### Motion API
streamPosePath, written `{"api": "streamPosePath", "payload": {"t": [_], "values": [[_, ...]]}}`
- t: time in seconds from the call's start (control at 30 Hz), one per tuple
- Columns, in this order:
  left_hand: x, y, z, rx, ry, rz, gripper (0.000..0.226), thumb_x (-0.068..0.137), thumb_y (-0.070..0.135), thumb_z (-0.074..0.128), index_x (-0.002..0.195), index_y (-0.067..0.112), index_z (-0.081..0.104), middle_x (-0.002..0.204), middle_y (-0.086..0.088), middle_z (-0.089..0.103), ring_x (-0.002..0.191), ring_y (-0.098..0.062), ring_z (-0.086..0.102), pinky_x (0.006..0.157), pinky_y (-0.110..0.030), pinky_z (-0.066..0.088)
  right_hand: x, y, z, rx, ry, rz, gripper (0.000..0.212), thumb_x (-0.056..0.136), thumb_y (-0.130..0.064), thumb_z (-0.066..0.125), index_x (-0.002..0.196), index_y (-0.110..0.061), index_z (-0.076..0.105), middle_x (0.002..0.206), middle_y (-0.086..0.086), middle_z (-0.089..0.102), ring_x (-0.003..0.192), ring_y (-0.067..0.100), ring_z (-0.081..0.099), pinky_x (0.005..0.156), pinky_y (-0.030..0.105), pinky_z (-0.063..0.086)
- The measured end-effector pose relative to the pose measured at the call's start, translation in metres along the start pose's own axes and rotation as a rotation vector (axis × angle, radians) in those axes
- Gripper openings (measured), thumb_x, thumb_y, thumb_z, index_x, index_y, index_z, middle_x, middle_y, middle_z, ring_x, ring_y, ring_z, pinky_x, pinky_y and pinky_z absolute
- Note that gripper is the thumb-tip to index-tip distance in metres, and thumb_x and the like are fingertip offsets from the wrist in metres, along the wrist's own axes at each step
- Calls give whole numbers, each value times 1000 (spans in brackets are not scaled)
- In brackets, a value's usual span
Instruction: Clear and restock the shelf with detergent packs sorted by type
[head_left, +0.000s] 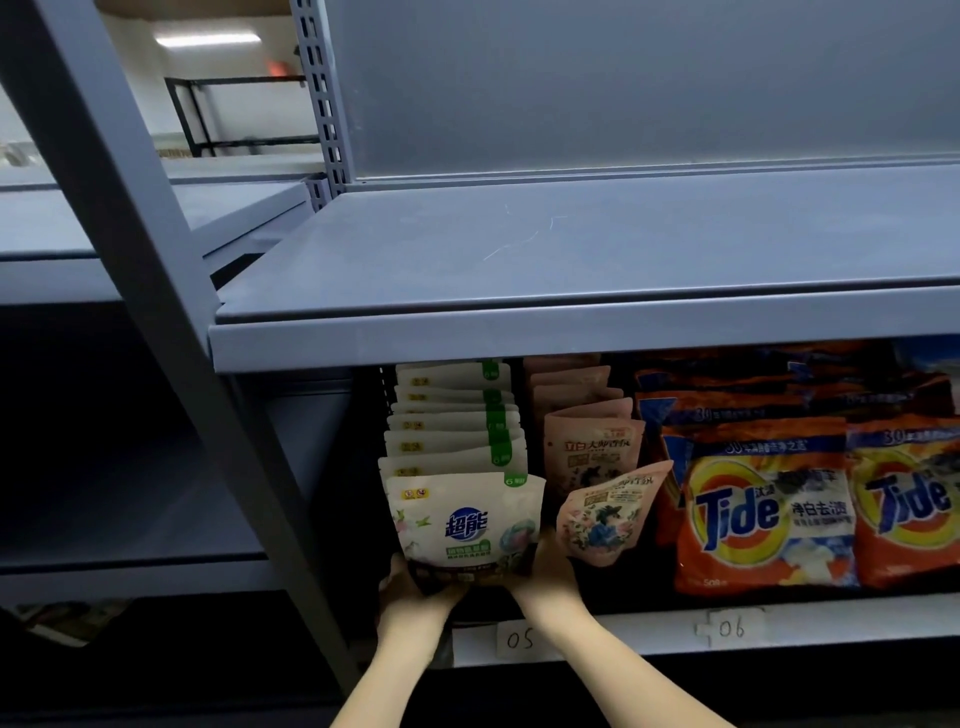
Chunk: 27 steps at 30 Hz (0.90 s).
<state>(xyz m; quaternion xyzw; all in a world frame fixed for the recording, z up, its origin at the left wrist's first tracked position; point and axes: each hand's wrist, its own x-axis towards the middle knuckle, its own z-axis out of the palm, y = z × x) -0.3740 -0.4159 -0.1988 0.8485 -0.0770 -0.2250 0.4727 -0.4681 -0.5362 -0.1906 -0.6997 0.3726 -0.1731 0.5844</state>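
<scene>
A row of several white detergent pouches with green tabs stands front to back on the lower shelf (649, 626). My left hand (415, 592) and my right hand (545, 571) grip the bottom corners of the front white pouch (465, 525), one on each side. To the right stands a row of pink pouches (592, 452); its front pink pouch (605, 514) leans to the left, close to my right hand. Further right stand orange Tide bags (763, 509), with another Tide bag (909, 504) beside them.
The grey shelf above (571, 244) holds nothing. A slanted grey upright (171, 312) crosses the left side. Paper labels "05" (519, 640) and "06" (731, 629) sit on the lower shelf's front edge. The neighbouring bay to the left is dark.
</scene>
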Motion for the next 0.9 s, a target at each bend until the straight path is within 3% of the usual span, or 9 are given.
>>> {"api": "streamPosePath", "payload": {"t": [0.13,0.23,0.33,0.53,0.63,0.8,0.9], "values": [[12,-5,2,47,11,-21,79,44,57,73,110,25,46,102,-6,62,96,-27,61,83,-42,53,5,4,3,-98,54,23,44,75,-8,72,112,-17,49,114,0,60,106,18,59,91,29,50],[4,-2,0,50,4,8,77,53,52,79,115,20,45,108,-8,61,100,-29,60,82,-40,52,5,6,5,-115,50,24,39,83,-9,65,113,-21,45,110,-5,57,102,13,57,88,23,47],[0,0,-2,39,9,22,59,67,37,82,107,17,45,108,-9,61,100,-29,60,77,-35,50,2,7,4,-132,46,17,42,85,-12,64,122,-19,45,117,-2,58,109,19,59,87,23,48],[-5,2,-9,85,30,61,49,71,43,77,100,21,43,105,-5,60,98,-28,60,80,-36,50,-3,1,0,-229,52,7,48,82,-13,64,126,-12,44,123,6,58,111,26,58,91,30,48],[-11,5,-14,97,38,63,46,76,42,73,101,18,44,105,-6,59,89,-25,58,72,-30,46,-3,5,-2,-238,55,-13,52,78,-13,67,125,-13,46,121,7,60,107,25,60,91,36,51],[-29,13,-22,191,28,14,57,83,45,65,122,9,44,107,-7,58,91,-24,55,72,-28,44,-9,12,-13,-342,7,-20,63,73,-26,65,131,-14,43,127,8,56,113,27,57,93,38,50],[-42,23,-25,327,49,-15,55,85,44,58,128,12,44,120,-10,56,108,-29,56,83,-32,48,-29,-4,-27,-496,-22,7,47,81,-27,60,123,-11,47,116,12,59,105,31,58,81,32,49]]}}
